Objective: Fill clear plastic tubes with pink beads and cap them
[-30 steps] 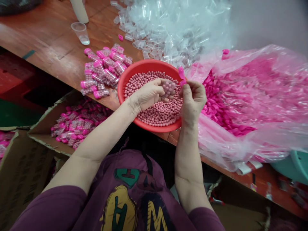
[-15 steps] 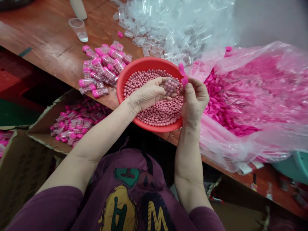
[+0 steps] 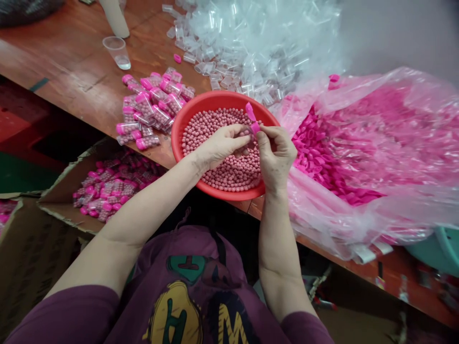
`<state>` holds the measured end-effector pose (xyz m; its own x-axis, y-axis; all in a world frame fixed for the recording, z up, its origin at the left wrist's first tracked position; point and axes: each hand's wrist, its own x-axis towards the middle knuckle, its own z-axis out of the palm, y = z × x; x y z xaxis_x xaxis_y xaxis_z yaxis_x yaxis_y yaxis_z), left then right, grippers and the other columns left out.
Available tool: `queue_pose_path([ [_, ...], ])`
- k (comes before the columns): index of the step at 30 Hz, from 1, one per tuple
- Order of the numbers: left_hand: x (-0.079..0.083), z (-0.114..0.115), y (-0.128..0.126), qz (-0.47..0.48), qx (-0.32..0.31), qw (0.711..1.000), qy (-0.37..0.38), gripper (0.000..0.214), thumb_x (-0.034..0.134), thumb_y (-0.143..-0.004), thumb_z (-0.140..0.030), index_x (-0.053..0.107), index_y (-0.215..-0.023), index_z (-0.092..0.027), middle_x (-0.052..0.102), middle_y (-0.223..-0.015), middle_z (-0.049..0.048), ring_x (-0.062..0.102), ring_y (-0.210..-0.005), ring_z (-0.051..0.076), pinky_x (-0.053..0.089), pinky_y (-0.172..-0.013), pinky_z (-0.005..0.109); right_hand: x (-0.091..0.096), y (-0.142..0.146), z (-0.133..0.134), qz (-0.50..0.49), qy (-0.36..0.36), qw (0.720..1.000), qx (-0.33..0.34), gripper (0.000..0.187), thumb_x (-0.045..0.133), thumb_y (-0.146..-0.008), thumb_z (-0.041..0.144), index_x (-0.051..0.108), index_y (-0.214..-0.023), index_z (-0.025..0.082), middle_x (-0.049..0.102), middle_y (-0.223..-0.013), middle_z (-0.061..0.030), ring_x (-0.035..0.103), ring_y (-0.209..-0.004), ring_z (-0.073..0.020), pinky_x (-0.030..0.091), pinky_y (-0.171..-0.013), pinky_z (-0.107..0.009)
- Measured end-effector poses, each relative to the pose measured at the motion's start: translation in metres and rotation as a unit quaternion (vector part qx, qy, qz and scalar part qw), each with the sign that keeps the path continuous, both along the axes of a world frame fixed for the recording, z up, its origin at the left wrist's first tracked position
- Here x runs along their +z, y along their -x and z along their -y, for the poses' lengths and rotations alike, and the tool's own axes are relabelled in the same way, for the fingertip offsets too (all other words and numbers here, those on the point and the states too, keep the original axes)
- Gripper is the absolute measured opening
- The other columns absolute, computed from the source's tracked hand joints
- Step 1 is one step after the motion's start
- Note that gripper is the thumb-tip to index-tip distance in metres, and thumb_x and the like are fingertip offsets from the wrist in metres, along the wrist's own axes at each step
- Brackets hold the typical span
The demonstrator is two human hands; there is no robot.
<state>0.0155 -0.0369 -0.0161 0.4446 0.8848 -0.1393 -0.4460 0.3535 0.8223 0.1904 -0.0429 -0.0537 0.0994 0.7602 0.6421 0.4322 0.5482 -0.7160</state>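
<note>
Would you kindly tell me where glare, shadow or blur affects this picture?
Head view: glare streaks the pink plastic bag and the clear tubes, whose heap fades into haze at the top; head view: deep shadow beneath the table; head view: the teal container looks soft, but the pink cap in the right hand and pink beads in the red bowl are fairly distinct.

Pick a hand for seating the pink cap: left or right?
Right, I'd say. The right hand pinches the pink cap close against the clear tube, while the left hand is occupied holding that tube over the red bowl.
</note>
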Motion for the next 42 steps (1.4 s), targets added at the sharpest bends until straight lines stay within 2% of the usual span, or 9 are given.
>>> queue_pose_path([
  [4, -0.002, 0.000, -0.001, -0.002, 0.004, 1.000, -0.001, 0.018, 0.067, -0.109, -0.001, 0.074, -0.100, -0.014, 0.071, -0.091, -0.0014, 0.060, -0.068, 0.006, 0.042, -0.064, 0.021, -0.001, -0.001, 0.003, 0.024, -0.035, 0.999, -0.010, 0.023, 0.076, -0.112, 0.053, 0.090, -0.114, 0.034, 0.085, -0.112, -0.0031, 0.083, -0.109, -0.0249, 0.070, -0.103, -0.048],
  [9, -0.002, -0.002, 0.001, -0.003, 0.001, 1.000, 0.003, 0.019, 0.064, -0.110, 0.000, 0.074, -0.103, -0.014, 0.070, -0.090, -0.0021, 0.059, -0.068, 0.006, 0.042, -0.064, 0.021, -0.008, -0.007, -0.002, 0.077, -0.101, 0.992, -0.003, 0.025, 0.073, -0.116, 0.048, 0.088, -0.125, 0.030, 0.085, -0.117, -0.0054, 0.084, -0.114, -0.0256, 0.072, -0.105, -0.048],
  [14, 0.002, -0.001, 0.004, -0.012, -0.009, 1.000, -0.009, 0.020, 0.064, -0.110, 0.001, 0.073, -0.100, -0.013, 0.067, -0.086, -0.0023, 0.059, -0.068, 0.006, 0.044, -0.064, 0.021, -0.010, -0.011, -0.005, 0.071, -0.127, 0.989, 0.005, 0.021, 0.072, -0.119, 0.041, 0.086, -0.131, 0.032, 0.084, -0.120, -0.0045, 0.084, -0.116, -0.0247, 0.071, -0.105, -0.048],
  [19, 0.001, 0.000, 0.004, -0.035, -0.014, 0.999, -0.033, 0.021, 0.063, -0.108, 0.001, 0.072, -0.096, -0.013, 0.065, -0.080, -0.0022, 0.056, -0.066, 0.007, 0.044, -0.064, 0.022, -0.010, -0.008, -0.003, 0.043, -0.145, 0.988, -0.001, 0.017, 0.076, -0.118, 0.038, 0.088, -0.129, 0.032, 0.085, -0.115, -0.0020, 0.084, -0.108, -0.0215, 0.071, -0.095, -0.041],
  [26, -0.007, -0.007, 0.006, -0.002, -0.053, 0.998, -0.032, 0.027, 0.058, -0.081, 0.008, 0.068, -0.089, -0.016, 0.066, -0.086, 0.0006, 0.061, -0.075, 0.010, 0.047, -0.070, 0.023, -0.013, -0.009, -0.005, 0.029, -0.102, 0.994, 0.005, 0.022, 0.074, -0.119, 0.045, 0.087, -0.124, 0.029, 0.085, -0.111, -0.0034, 0.083, -0.105, -0.0216, 0.070, -0.091, -0.041],
  [29, -0.005, -0.010, 0.005, -0.005, -0.046, 0.999, -0.001, 0.015, 0.057, -0.099, -0.010, 0.068, -0.091, -0.016, 0.067, -0.088, 0.0042, 0.065, -0.078, 0.015, 0.051, -0.071, 0.028, -0.012, -0.010, -0.007, 0.022, -0.083, 0.996, 0.014, 0.023, 0.074, -0.118, 0.048, 0.086, -0.122, 0.029, 0.085, -0.110, -0.0050, 0.081, -0.101, -0.0222, 0.069, -0.090, -0.043],
  [32, 0.001, -0.010, 0.001, -0.023, -0.018, 0.999, 0.022, 0.025, 0.053, -0.114, -0.026, 0.069, -0.097, -0.017, 0.067, -0.086, 0.0053, 0.068, -0.079, 0.019, 0.053, -0.070, 0.029, -0.011, -0.008, -0.009, 0.039, -0.072, 0.997, 0.005, 0.028, 0.071, -0.119, 0.054, 0.085, -0.119, 0.030, 0.083, -0.104, -0.0052, 0.077, -0.095, -0.0229, 0.068, -0.086, -0.046],
  [37, 0.005, -0.002, -0.003, -0.027, -0.001, 0.999, 0.033, 0.029, 0.054, -0.112, -0.008, 0.062, -0.085, -0.016, 0.062, -0.080, 0.0013, 0.056, -0.067, 0.010, 0.046, -0.063, 0.022, -0.011, -0.008, -0.012, 0.087, -0.068, 0.994, -0.002, 0.039, 0.061, -0.121, 0.061, 0.082, -0.116, 0.028, 0.081, -0.101, -0.0040, 0.077, -0.096, -0.0231, 0.068, -0.091, -0.048],
  [42, 0.005, 0.003, 0.000, -0.016, 0.003, 1.000, 0.000, 0.023, 0.059, -0.114, -0.005, 0.066, -0.094, -0.015, 0.061, -0.084, -0.0021, 0.054, -0.066, 0.006, 0.042, -0.063, 0.020, -0.011, -0.008, -0.010, 0.080, -0.096, 0.992, 0.034, 0.024, 0.067, -0.121, 0.044, 0.084, -0.120, 0.028, 0.083, -0.106, -0.0027, 0.081, -0.099, -0.0202, 0.069, -0.089, -0.040],
])
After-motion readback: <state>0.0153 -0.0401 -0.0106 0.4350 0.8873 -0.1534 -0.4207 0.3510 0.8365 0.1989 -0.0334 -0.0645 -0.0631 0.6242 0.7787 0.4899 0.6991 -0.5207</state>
